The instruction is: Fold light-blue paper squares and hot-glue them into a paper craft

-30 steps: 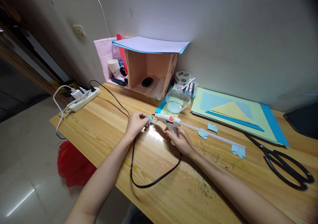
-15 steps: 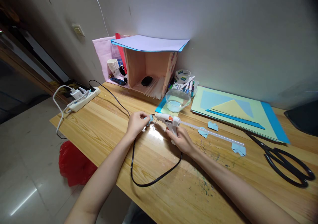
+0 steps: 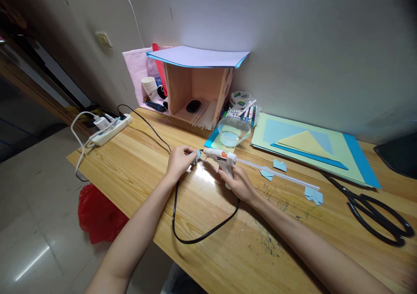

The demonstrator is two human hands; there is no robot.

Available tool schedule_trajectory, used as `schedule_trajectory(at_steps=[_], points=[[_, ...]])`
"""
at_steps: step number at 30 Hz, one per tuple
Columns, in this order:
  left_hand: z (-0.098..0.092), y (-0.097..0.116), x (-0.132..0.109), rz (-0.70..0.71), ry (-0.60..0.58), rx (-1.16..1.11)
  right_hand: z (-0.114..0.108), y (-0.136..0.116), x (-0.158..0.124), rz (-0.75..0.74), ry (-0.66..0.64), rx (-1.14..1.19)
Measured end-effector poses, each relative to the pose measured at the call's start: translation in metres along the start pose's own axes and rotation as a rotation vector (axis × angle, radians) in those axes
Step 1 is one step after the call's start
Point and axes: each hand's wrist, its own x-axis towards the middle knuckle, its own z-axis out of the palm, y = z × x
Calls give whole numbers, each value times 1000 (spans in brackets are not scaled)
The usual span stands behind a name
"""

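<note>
My left hand [image 3: 180, 163] pinches a small folded piece of light blue paper [image 3: 196, 156] just above the table. In my right hand [image 3: 240, 183] is a white hot glue gun [image 3: 224, 158], held by its handle. Its nozzle points left, right beside the paper; whether the two touch I cannot tell. A long clear glue stick [image 3: 283, 176] juts from the back of the gun. Beneath and beside that stick lie more folded blue paper pieces [image 3: 279, 165]. The gun's black cord [image 3: 195, 242] loops across the table in front of my hands.
Large black scissors [image 3: 374, 211] lie at the right, near a stack of coloured paper [image 3: 361, 163]. A clear plastic bowl [image 3: 233, 133] and markers [image 3: 249, 113] stand behind the gun. An open box shelf [image 3: 177, 94] is against the wall. At left is a power strip [image 3: 112, 131].
Both hands, the paper piece and the glue gun keep nearly the same positions. The whole view has shifted very slightly.
</note>
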Motion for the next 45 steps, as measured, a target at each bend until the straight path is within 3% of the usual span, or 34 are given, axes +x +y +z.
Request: schedule_trajectory(at_steps=[18, 26, 35, 41, 45], points=[[-2, 3, 0, 9, 4, -32, -1, -2, 1, -24, -11, -32], [-4, 3, -1, 64, -2, -31, -3, -6, 1, -2, -14, -27], [-10, 4, 1, 24, 5, -106, -3, -3, 3, 60, -5, 31], [-30, 22, 3, 31, 130, -258, 14, -8, 39, 42, 30, 74], [-46, 51, -21, 50, 20, -336, 41, -21, 80, -86, 48, 7]])
